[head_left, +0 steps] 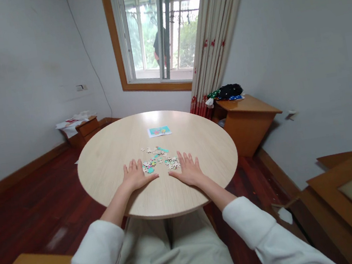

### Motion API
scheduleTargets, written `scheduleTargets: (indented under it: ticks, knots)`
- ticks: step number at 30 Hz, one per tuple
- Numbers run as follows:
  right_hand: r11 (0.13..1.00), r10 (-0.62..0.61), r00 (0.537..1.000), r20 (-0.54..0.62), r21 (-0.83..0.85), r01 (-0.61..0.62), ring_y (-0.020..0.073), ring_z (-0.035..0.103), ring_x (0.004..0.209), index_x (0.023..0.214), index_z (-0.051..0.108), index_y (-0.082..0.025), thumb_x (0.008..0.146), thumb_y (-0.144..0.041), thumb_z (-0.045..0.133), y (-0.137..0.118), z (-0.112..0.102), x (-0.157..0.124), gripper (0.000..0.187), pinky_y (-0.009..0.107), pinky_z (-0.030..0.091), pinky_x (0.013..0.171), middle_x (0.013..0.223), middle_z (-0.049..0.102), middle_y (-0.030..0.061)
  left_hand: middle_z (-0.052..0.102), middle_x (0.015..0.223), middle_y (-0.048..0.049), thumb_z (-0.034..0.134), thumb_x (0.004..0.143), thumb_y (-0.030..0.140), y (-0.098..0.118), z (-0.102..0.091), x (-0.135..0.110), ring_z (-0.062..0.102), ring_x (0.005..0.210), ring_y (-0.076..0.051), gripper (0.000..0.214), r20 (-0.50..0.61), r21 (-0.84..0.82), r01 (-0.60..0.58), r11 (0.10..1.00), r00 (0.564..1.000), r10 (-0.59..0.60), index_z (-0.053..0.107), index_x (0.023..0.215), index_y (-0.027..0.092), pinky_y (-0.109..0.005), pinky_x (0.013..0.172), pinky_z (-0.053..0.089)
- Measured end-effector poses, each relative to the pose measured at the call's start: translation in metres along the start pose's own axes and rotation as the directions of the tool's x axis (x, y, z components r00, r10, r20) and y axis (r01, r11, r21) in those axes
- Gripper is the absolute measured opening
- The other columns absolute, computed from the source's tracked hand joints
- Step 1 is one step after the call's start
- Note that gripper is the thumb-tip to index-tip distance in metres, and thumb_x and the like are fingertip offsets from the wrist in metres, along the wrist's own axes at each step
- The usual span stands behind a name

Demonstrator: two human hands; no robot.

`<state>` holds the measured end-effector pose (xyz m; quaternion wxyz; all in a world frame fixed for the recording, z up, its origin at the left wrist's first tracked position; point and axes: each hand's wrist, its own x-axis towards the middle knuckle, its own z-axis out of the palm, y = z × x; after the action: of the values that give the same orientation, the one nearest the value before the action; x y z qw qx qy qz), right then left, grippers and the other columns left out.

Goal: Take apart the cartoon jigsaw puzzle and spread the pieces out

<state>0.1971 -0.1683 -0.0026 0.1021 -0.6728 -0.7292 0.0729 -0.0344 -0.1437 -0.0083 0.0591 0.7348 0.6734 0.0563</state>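
Note:
My left hand [136, 175] lies flat on the round pale wood table [107, 160], fingers stretched out, holding nothing. My right hand [187, 170] lies flat beside it, fingers spread, also holding nothing. Between and just beyond the fingertips is a scatter of several small jigsaw pieces [158, 161], white, teal and pink. Both hands flank the pile, their fingertips close to its outer pieces. Farther back on the table lies a small printed picture card [159, 131].
A wooden cabinet [247, 121] with dark clothes on top stands at the right by the curtain [215, 42]. A low wooden box [84, 128] with papers sits at the left wall. Wooden furniture edges lie at bottom left and far right. The floor is dark red wood.

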Motion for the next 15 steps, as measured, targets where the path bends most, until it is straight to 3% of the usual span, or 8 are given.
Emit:
scheduleTargets:
  ticks: [7,15]
  knots:
    - [1.000,-0.003,0.999,0.035,0.001,0.003,0.0345,0.008,0.142,0.150,0.007,-0.020,0.083,-0.071,0.030,-0.027,0.000,0.028,0.087,0.054,0.004,0.110,0.154,0.018,0.0185,0.020,0.150,-0.0271,0.033,0.071,0.081,0.027,-0.003,0.024,0.014,0.142,-0.035,0.108,-0.037,-0.016,0.028,0.999,0.999,-0.029,0.020,0.146,0.004,-0.052,0.112,0.004]
    - [0.999,-0.024,1.000,0.004,0.030,0.024,0.0318,0.011,0.142,0.150,0.010,-0.016,0.088,-0.060,0.033,-0.033,0.004,0.050,0.079,0.052,0.004,0.111,0.153,0.021,0.0178,0.021,0.152,-0.0241,0.040,0.075,0.074,0.025,-0.001,0.061,0.010,0.142,-0.036,0.097,-0.160,-0.081,-0.026,0.996,0.987,0.013,0.023,0.146,0.010,-0.050,0.112,0.009]
